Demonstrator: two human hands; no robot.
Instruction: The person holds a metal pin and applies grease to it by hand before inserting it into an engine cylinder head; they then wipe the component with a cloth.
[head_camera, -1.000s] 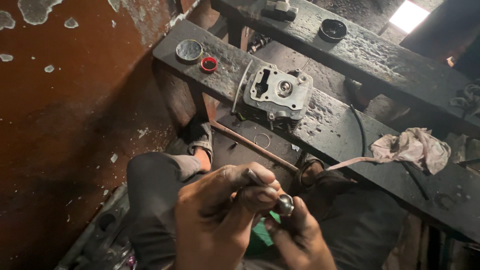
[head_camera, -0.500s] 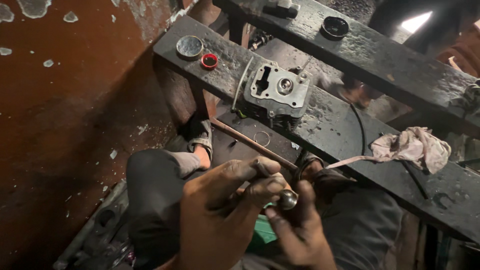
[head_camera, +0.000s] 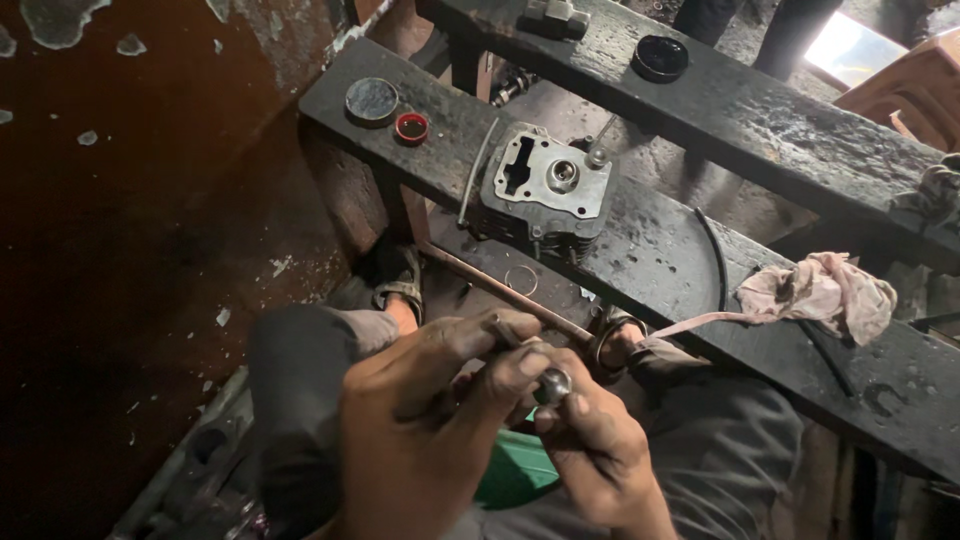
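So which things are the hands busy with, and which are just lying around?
In use:
left hand
right hand
small round metal part, pinched between both hands

Lying about:
grey engine block piece on the dark bench
red cap
round grey lid
black cap
pink rag

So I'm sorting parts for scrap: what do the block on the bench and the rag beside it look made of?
The block looks like cast metal, probably aluminium: dull grey, with a flat machined face, ports and fins. The rag is soft woven cloth, pinkish and stained, lying crumpled. The bench looks like dark, grimy wood, though that is less sure.
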